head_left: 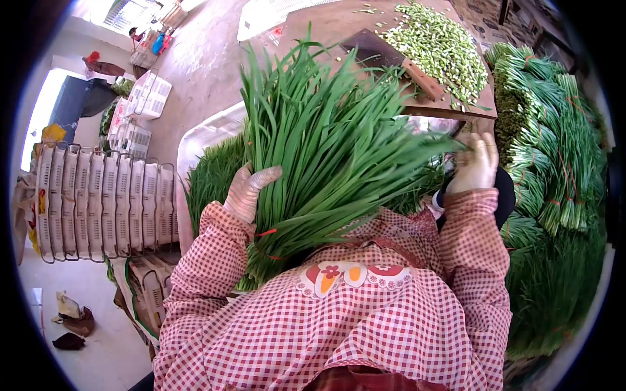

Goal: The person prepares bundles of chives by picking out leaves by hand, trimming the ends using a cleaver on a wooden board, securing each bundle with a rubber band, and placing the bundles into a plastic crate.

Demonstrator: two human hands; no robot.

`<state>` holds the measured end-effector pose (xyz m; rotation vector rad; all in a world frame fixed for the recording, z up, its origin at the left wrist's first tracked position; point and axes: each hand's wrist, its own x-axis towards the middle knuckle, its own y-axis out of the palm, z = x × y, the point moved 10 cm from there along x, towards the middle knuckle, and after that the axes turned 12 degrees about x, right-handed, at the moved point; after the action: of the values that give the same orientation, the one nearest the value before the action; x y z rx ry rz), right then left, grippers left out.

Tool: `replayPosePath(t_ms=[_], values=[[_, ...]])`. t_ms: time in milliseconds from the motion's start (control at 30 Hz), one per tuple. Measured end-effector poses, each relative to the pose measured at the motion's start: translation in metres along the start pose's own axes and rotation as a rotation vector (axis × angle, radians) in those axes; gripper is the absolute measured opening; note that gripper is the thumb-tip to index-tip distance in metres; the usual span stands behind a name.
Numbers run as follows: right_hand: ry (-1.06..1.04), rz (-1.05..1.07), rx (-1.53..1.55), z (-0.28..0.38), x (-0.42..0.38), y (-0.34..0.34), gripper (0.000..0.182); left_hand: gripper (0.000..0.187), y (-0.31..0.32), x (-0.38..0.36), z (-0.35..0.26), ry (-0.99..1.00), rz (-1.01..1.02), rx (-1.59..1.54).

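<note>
A large bunch of long green leaves (pixel 313 137) fans out in front of my body, with a red band (pixel 266 232) near its lower end. My left hand (pixel 251 189), in a pale glove, is wrapped round the left side of this bunch. At the right, my gloved right hand (pixel 475 163) is at the leaf tips, slightly blurred; its fingers are bent, and whether they pinch any leaf is unclear. Beneath the bunch, a white crate (pixel 189 146) holds more greens (pixel 218 173).
A wooden board (pixel 313 23) ahead carries chopped pale green stalks (pixel 437 45) and a cleaver with a wooden handle (pixel 422 79). Banded green bundles (pixel 554 143) are piled at the right. Stacked white crates (pixel 107 202) stand at the left.
</note>
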<state>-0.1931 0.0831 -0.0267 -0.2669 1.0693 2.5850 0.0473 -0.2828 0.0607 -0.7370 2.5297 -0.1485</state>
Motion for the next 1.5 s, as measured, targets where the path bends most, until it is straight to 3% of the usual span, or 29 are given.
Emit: replayPosePath(t_ms=[33,67,133,200,267,400,467,533,600,800,867,933,1033,1067,1167,1267,1300,1367,1467,1500], values=[[-0.048,0.026,0.038,0.015,0.011,-0.001,0.026,0.061,0.004,0.0,-0.002,0.012,0.006,0.042],[-0.107,0.181,0.064,0.034,0.001,0.024,0.022,0.061,0.008,0.0,-0.001,0.006,0.01,0.035],[-0.158,0.64,-0.244,0.043,-0.057,0.097,0.014,0.061,0.022,0.003,-0.003,0.014,0.071,0.041],[0.115,0.93,-0.302,0.006,-0.135,0.144,0.008,0.06,0.027,0.008,-0.003,0.047,0.071,0.086],[-0.347,1.378,-0.489,-0.006,-0.196,0.174,0.008,0.061,0.035,0.012,-0.01,0.102,0.104,0.099],[-0.339,1.398,-0.692,-0.056,-0.206,0.149,0.013,0.059,0.03,0.005,-0.014,0.058,0.06,0.047],[-0.391,1.327,-0.62,-0.057,-0.206,0.147,0.018,0.059,0.025,0.006,-0.005,0.001,0.052,0.029],[-0.208,1.189,-0.583,-0.066,-0.195,0.141,0.026,0.054,0.031,0.002,-0.008,-0.04,0.075,-0.085],[-0.111,1.137,-0.737,-0.082,-0.184,0.138,0.033,0.056,0.027,0.005,-0.005,-0.058,0.059,-0.084],[-0.034,1.101,-0.813,-0.1,-0.175,0.133,0.02,0.056,0.021,0.021,0.007,-0.047,0.064,-0.123],[-0.3,1.218,-0.887,-0.092,-0.184,0.143,0.017,0.057,0.025,0.02,0.008,-0.072,0.083,-0.174],[-0.171,1.2,-0.963,-0.098,-0.181,0.141,0.017,0.056,0.029,0.018,0.006,-0.075,0.091,-0.167],[-0.503,1.311,-0.924,-0.082,-0.196,0.154,0.022,0.056,0.031,0.015,0.002,-0.091,0.088,-0.14],[-0.499,1.313,-0.924,-0.084,-0.196,0.154,0.022,0.056,0.031,0.014,0.002,-0.104,0.082,-0.115],[-0.247,1.209,-0.728,-0.089,-0.181,0.149,0.04,0.057,0.033,0.012,0.002,-0.106,0.066,-0.13],[0.077,1.005,-0.766,-0.108,-0.161,0.133,0.04,0.057,0.034,0.013,-0.003,-0.07,0.045,-0.081],[0.083,1.0,-0.764,-0.108,-0.158,0.134,0.04,0.057,0.034,0.014,-0.001,-0.076,0.046,-0.076],[0.337,1.083,-0.781,-0.124,-0.163,0.131,0.042,0.058,0.037,0.017,0.005,-0.094,0.077,-0.112],[0.432,1.088,-0.768,-0.142,-0.164,0.125,0.039,0.059,0.037,0.015,0.001,-0.098,0.052,-0.085],[0.471,1.043,-0.697,-0.146,-0.162,0.124,0.026,0.059,0.037,0.016,0.001,-0.099,0.051,-0.081]])
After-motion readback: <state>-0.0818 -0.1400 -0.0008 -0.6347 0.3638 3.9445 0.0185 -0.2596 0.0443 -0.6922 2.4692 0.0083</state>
